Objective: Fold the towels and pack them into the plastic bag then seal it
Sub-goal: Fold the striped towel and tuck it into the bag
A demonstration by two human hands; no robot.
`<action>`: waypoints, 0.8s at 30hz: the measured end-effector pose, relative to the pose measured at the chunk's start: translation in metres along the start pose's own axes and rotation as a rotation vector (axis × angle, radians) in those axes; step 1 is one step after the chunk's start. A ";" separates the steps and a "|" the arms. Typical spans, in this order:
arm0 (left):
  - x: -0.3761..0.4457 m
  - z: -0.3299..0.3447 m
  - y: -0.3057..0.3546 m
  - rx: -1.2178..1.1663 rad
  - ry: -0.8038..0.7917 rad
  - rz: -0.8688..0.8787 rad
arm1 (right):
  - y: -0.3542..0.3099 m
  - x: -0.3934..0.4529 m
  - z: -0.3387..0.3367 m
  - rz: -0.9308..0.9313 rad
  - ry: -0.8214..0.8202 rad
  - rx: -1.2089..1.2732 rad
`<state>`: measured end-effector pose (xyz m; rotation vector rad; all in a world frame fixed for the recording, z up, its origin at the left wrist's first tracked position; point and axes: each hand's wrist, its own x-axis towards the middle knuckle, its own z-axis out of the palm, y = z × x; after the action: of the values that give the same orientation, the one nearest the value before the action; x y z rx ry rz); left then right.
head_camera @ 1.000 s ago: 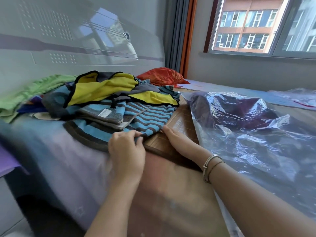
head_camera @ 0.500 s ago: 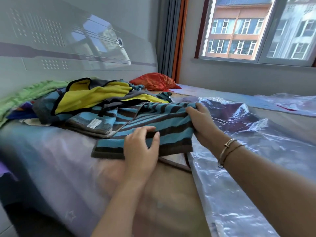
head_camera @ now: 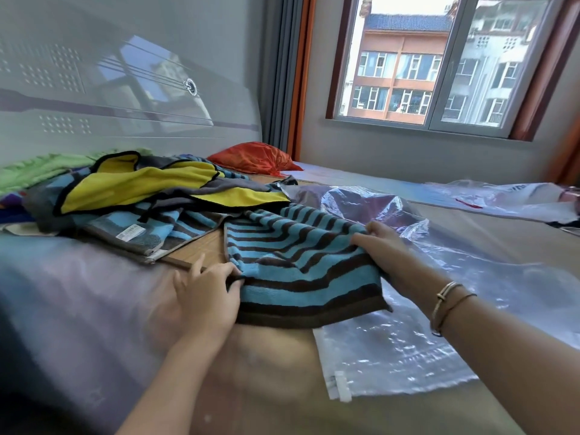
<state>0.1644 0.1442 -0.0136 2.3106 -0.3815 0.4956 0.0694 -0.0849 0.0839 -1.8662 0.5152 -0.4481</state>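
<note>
Towel in hand: striped towel (head_camera: 301, 265), folded, lying partly over the plastic bag (head_camera: 439, 309), right on bed.
Left hand (head_camera: 205, 296): pinching near-left edge.
Right hand (head_camera: 381, 246): gripping right edge.
Left to do: towel pile (head_camera: 141, 196) far left unfolded; bag unsealed.

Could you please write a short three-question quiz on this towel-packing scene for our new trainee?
1. True or false: the striped towel is already inside the plastic bag.
2. Which hand holds the towel's right edge? A) left hand B) right hand
3. Fill in: the cloth topping the pile behind is grey and ____.

Key: 1. False, it lies partly over the bag. 2. B. 3. Yellow, the yellow cloth.
</note>
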 end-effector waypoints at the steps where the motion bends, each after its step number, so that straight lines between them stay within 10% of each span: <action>1: 0.001 0.000 0.000 -0.064 0.004 0.001 | 0.000 0.001 0.003 -0.003 -0.004 -0.030; 13: -0.015 -0.014 0.039 -0.882 -0.480 0.176 | 0.000 0.051 0.082 0.257 -0.313 -0.075; 24: -0.002 -0.011 0.033 -0.904 -0.250 0.014 | -0.062 0.035 0.005 -0.096 -0.043 0.144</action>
<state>0.1467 0.1299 0.0123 1.4813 -0.5943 0.0035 0.1100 -0.0810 0.1424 -1.7632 0.3562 -0.4943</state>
